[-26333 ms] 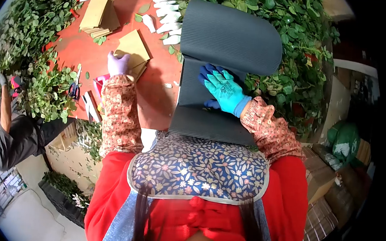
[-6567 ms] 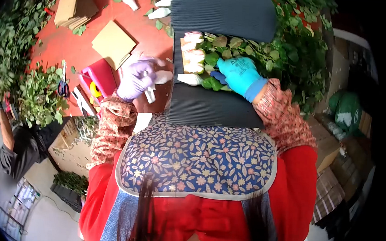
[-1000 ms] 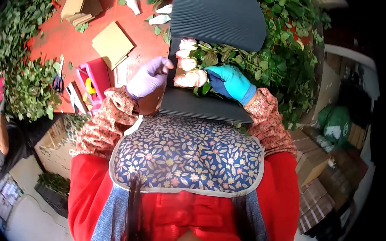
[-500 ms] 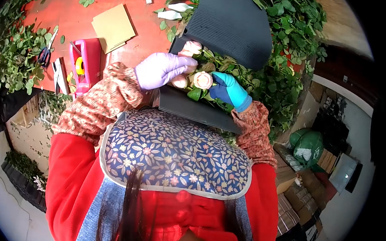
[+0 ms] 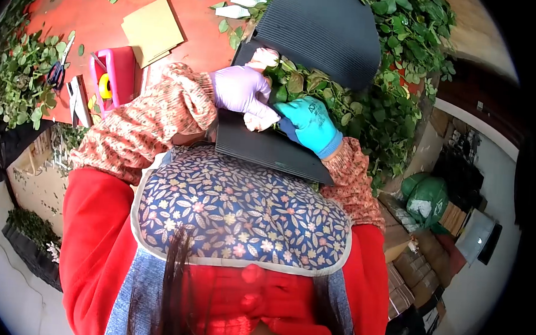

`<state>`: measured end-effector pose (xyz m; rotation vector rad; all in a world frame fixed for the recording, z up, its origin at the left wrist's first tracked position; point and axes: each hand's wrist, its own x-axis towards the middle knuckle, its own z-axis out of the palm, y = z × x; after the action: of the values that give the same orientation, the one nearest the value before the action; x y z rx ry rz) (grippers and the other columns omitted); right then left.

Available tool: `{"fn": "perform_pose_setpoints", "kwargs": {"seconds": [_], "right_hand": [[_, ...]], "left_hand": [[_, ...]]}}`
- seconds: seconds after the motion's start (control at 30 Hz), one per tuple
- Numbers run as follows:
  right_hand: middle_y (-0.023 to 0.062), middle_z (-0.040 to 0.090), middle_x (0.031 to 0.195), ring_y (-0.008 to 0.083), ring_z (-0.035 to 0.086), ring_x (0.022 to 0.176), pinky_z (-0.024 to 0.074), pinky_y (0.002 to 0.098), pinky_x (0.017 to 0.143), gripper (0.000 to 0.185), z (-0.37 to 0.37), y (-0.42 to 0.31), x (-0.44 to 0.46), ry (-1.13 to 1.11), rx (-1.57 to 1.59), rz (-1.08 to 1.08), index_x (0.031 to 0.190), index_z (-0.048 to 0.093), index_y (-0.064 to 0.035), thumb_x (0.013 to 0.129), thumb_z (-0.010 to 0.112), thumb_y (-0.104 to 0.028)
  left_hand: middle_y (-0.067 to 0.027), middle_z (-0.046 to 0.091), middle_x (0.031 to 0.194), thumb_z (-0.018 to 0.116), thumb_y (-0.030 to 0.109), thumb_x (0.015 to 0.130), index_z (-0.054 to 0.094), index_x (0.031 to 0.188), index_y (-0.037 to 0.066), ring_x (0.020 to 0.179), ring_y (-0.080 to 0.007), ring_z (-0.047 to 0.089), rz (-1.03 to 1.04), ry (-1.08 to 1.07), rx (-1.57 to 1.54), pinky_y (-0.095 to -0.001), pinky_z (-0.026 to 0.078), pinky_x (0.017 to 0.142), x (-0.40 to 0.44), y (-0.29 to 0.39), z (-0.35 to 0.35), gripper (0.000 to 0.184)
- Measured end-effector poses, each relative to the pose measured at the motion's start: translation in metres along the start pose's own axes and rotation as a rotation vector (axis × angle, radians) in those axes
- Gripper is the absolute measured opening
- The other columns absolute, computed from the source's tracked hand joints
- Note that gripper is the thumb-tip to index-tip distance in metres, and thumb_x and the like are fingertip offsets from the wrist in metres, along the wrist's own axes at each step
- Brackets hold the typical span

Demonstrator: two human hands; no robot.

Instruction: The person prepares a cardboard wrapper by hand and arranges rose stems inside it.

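My left hand (image 5: pixel 239 91), in a lavender glove, is closed around a pale pink rose (image 5: pixel 259 121) whose bloom shows below the fingers. Another pink rose (image 5: pixel 263 58) lies just beyond this hand. My right hand (image 5: pixel 309 122), in a teal and dark blue glove, is closed close beside the left fingertips, at the stem end of the held rose; its grip partly hides the stem. Leafy rose stems (image 5: pixel 313 84) stretch off to the right behind both hands. Under them is a black ribbed sheet (image 5: pixel 269 148), with a raised black ribbed flap (image 5: pixel 319 32) behind.
On the red table (image 5: pixel 202 34) are cardboard pieces (image 5: pixel 152 30), a pink tape dispenser (image 5: pixel 115 75), a stapler (image 5: pixel 77 102), scissors (image 5: pixel 58 73) and white sleeve-like pieces (image 5: pixel 233 11). Leafy cuttings (image 5: pixel 400 114) pile along the right edge, and more foliage (image 5: pixel 18 84) lies at the left.
My left hand has moved right and curled over the rose, whose bloom now sits lower and further left. My right hand has turned its back upward and shifted slightly left.
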<state>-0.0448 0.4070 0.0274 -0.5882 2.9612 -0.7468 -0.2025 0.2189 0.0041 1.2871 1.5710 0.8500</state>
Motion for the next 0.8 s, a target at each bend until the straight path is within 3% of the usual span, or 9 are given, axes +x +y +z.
{"fn": "perform_pose_setpoints", "kwargs": {"seconds": [0.03,0.1,0.23,0.3,0.4,0.6,0.63,0.73,0.8], "right_hand": [[0.0086,0.060,0.075,0.0305,0.059,0.070,0.0483,0.0429,0.066,0.024,0.005,0.003,-0.002,0.024,0.030,0.011,0.099,0.067,-0.0114,0.076,0.071,-0.017],[0.0086,0.060,0.075,0.0305,0.060,0.070,0.0483,0.0429,0.065,0.024,0.009,0.006,-0.005,0.023,0.035,0.018,0.099,0.067,-0.0113,0.076,0.071,-0.017],[0.0086,0.062,0.077,0.0303,0.060,0.070,0.0487,0.0423,0.065,0.025,0.009,0.006,-0.005,0.027,0.063,0.005,0.100,0.068,-0.0107,0.075,0.072,-0.015],[0.0086,0.062,0.078,0.0302,0.061,0.070,0.0489,0.0419,0.065,0.026,0.009,0.007,-0.007,0.033,0.077,0.004,0.100,0.068,-0.0101,0.075,0.072,-0.014],[0.0086,0.064,0.079,0.0297,0.062,0.072,0.0494,0.0409,0.066,0.028,0.002,0.006,-0.005,0.035,0.110,0.002,0.100,0.068,-0.0086,0.073,0.073,-0.011],[0.0091,0.065,0.079,0.0286,0.064,0.070,0.0502,0.0381,0.063,0.029,-0.006,0.004,-0.005,0.072,0.222,0.041,0.100,0.067,-0.0057,0.072,0.070,-0.001],[0.0097,0.065,0.078,0.0287,0.064,0.069,0.0503,0.0381,0.063,0.029,-0.007,0.003,-0.004,0.071,0.266,0.089,0.100,0.067,-0.0048,0.072,0.069,0.000],[0.0116,0.066,0.078,0.0306,0.064,0.069,0.0503,0.0389,0.062,0.026,-0.005,0.000,-0.002,0.067,0.309,0.165,0.099,0.066,-0.0033,0.073,0.069,0.000],[0.0144,0.066,0.078,0.0342,0.064,0.069,0.0504,0.0405,0.062,0.021,-0.003,-0.002,0.002,0.081,0.304,0.247,0.098,0.066,-0.0020,0.077,0.069,-0.002]], "left_hand": [[-0.0110,0.065,0.075,0.072,0.044,0.085,0.068,0.086,0.002,0.068,-0.0212,0.064,0.002,-0.004,0.000,-0.0342,0.050,0.066,0.004,0.000,0.001,0.043],[-0.0095,0.065,0.074,0.071,0.036,0.087,0.067,0.084,0.001,0.068,-0.0193,0.064,-0.055,-0.071,0.017,-0.0330,0.050,0.065,0.009,0.004,-0.002,0.035],[-0.0103,0.067,0.074,0.066,0.037,0.091,0.069,0.084,0.004,0.069,-0.0211,0.064,-0.005,-0.111,-0.179,-0.0352,0.049,0.063,0.014,-0.018,0.006,0.034],[-0.0070,0.066,0.070,0.065,0.027,0.093,0.069,0.083,0.003,0.065,-0.0154,0.063,0.028,-0.086,-0.373,-0.0325,0.048,0.061,0.016,-0.028,0.013,0.026],[-0.0043,0.065,0.070,0.066,0.024,0.093,0.068,0.083,0.002,0.064,-0.0121,0.061,0.026,-0.075,-0.498,-0.0303,0.048,0.060,0.019,-0.037,0.019,0.024],[0.0001,0.065,0.075,0.065,0.022,0.095,0.068,0.096,-0.001,0.072,-0.0074,0.058,-0.058,0.071,-0.575,-0.0256,0.049,0.066,-0.009,-0.027,-0.002,0.022],[0.0008,0.064,0.075,0.064,0.023,0.095,0.068,0.098,0.000,0.074,-0.0072,0.058,0.017,0.137,-0.526,-0.0255,0.048,0.068,-0.020,-0.029,-0.006,0.023],[-0.0017,0.065,0.073,0.070,0.024,0.091,0.071,0.091,0.003,0.070,-0.0084,0.059,-0.145,0.180,-0.487,-0.0268,0.049,0.065,-0.060,-0.018,-0.022,0.021],[-0.0027,0.063,0.072,0.071,0.022,0.089,0.069,0.087,0.004,0.068,-0.0095,0.058,-0.117,0.191,-0.320,-0.0298,0.048,0.064,-0.087,-0.033,-0.016,0.019]]}}
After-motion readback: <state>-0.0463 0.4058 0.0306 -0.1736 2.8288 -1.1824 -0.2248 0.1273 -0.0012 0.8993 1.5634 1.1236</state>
